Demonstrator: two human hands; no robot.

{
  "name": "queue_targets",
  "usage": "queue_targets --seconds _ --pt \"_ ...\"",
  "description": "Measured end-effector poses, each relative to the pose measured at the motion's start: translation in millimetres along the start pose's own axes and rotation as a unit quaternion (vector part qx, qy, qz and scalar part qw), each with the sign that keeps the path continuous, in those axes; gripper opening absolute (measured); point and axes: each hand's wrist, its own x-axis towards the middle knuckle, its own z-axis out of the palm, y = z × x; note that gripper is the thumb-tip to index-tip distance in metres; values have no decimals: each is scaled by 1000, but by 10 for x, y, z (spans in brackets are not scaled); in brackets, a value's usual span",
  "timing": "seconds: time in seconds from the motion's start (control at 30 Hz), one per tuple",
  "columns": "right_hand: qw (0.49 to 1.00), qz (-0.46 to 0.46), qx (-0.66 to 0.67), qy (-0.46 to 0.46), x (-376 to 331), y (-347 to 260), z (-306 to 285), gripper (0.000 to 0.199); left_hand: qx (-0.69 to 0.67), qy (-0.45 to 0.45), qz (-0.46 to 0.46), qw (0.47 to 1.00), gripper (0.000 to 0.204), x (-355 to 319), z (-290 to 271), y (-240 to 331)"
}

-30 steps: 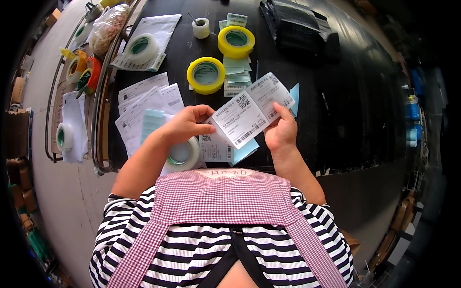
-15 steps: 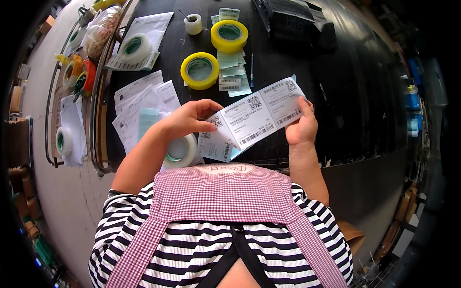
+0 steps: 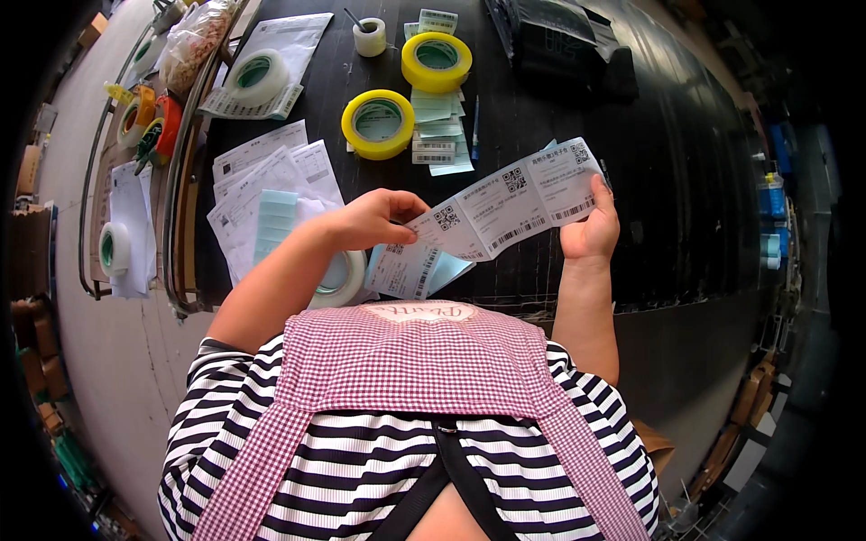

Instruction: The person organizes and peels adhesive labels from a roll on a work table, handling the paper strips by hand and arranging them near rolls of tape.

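Note:
A strip of white printed labels (image 3: 501, 206) with square codes and barcodes stretches between my hands above the table's near edge. My left hand (image 3: 383, 219) pinches its left part between thumb and fingers. At the other end, my right hand (image 3: 591, 224) grips the strip with the thumb on top. Below my left hand, a further label (image 3: 403, 270) of the strip hangs down, with pale blue backing (image 3: 448, 270) showing behind it. A clear tape roll (image 3: 341, 278) lies partly hidden under my left forearm.
Two yellow tape rolls (image 3: 378, 124) lie beyond my hands, beside pale green label strips (image 3: 437, 133). Printed sheets (image 3: 271, 180) spread at the left, with a bagged tape roll (image 3: 256, 77) behind. A black plastic package (image 3: 564, 45) sits at the far right. A metal rail (image 3: 187, 162) borders the table's left side.
My right hand has moved right and slightly up, drawing the strip out so more of the labels show between my hands. My left hand stays nearly in place, still pinching.

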Motion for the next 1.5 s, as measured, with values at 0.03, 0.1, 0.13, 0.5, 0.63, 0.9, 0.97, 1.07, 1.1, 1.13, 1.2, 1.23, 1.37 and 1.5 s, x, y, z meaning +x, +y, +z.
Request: queue_targets --seconds 0.03,0.1,0.13,0.5,0.63,0.9,0.97,1.07,1.1,1.13,1.2,1.23,1.37,1.5 --pt "1000 -3 1 2 3 -4 2 22 0 0 1 1000 35 33 -4 -44" --pt "1000 -5 2 3 21 -11 -3 22 26 -1 -10 1000 25 84 -16 -121" --pt "1000 -6 3 1 37 -12 -19 22 26 -2 -10 1000 25 97 -20 -136" --pt "999 43 13 2 -23 -26 55 35 55 -52 -1 997 32 215 -55 211" --pt "996 82 32 -8 -159 -45 207 35 67 -9 76 995 38 446 56 412" --pt "995 84 49 -15 -304 -99 110 34 66 22 94 993 26 441 41 449" --pt "996 75 44 -6 -394 -115 45 33 66 33 63 995 21 395 -3 443" --pt "997 81 4 0 -548 -157 -62 19 54 20 79 995 20 378 -79 336" --pt "994 104 -3 -42 -564 -163 -144 18 44 19 86 995 19 382 -99 299" --pt "988 128 -9 -85 -602 -172 -190 16 27 7 92 995 18 370 -121 278" --pt "987 122 -29 -96 -683 -199 -253 15 32 -2 100 994 18 371 -155 247" --pt "985 124 -51 -110 -721 -206 -264 14 34 -4 105 994 17 364 -157 254" --pt "979 152 -72 -118 -848 -299 -206 22 72 -16 107 992 15 319 -148 297" --pt "966 189 -121 -126 -803 -327 -144 33 54 -22 87 994 15 297 -100 298"
